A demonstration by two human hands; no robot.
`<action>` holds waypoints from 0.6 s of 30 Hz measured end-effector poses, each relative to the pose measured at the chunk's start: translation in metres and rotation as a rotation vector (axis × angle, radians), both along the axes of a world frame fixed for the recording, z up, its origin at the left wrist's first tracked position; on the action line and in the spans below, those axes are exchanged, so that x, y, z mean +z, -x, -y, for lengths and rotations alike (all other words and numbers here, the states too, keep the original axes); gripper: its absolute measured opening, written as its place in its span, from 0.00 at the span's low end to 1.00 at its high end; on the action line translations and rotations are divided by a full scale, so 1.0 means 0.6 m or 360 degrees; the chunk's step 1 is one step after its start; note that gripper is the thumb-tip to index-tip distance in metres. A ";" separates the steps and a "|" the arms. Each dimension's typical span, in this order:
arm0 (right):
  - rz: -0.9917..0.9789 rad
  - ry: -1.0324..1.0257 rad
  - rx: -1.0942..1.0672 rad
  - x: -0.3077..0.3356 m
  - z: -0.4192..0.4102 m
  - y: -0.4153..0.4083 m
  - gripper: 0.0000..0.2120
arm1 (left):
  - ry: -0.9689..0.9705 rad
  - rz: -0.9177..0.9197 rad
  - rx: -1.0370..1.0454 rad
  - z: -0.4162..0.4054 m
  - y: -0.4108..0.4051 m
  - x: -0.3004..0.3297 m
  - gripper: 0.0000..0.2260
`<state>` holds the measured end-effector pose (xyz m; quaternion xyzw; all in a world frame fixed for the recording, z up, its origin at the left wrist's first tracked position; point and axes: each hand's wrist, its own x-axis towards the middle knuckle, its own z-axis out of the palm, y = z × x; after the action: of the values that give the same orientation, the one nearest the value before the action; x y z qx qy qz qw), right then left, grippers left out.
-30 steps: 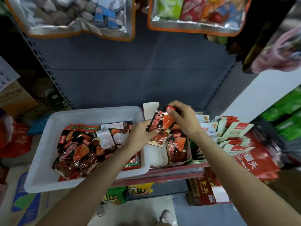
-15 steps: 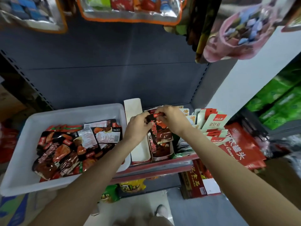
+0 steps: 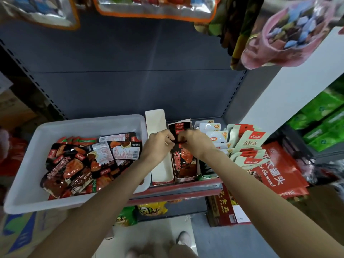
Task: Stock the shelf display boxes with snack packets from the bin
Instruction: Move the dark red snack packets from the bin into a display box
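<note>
While both hands meet over the middle display box [image 3: 186,170], each grip is pinched on the top edge of a dark snack packet [image 3: 183,155]: the left hand [image 3: 158,144] takes it from the bin side, the right hand [image 3: 193,143] from the other, fingers curled round the seal. That packet stands upright in the box, its lower part already down between the cardboard walls. It looks light and limp, a glossy film pouch that would likely bend anywhere but at the stiffer sealed edges, so the top seam seems the sound place to hold; the slick face would probably slide under a flat press. Just left stands a white display box [image 3: 160,146], no packets visible in it. Further left, the white bin [image 3: 28,164] holds a loose heap of like packets [image 3: 78,164], overlapping, easiest lifted by a corner or seam.
</note>
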<state>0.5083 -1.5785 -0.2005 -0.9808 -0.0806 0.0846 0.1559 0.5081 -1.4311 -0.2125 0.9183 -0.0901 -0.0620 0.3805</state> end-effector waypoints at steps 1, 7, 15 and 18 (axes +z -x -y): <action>0.0022 -0.0062 0.0007 -0.002 -0.003 0.000 0.09 | 0.0009 0.0014 0.0016 -0.007 -0.001 0.000 0.05; 0.0117 -0.0442 0.0049 -0.005 -0.069 -0.008 0.10 | -0.0017 0.0144 0.0209 -0.091 -0.001 -0.011 0.05; -0.0173 -0.0320 0.0228 -0.048 -0.232 -0.025 0.19 | -0.0553 -0.0137 0.0189 -0.265 0.001 -0.087 0.33; -0.0335 -0.0120 0.0301 -0.091 -0.285 -0.038 0.24 | -0.0808 -0.0349 -0.0006 -0.313 0.005 -0.102 0.44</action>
<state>0.5312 -1.4076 -0.2552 -0.9480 -0.1590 0.1981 0.1916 0.5051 -1.2431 -0.2735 0.9719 -0.0316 -0.1823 0.1456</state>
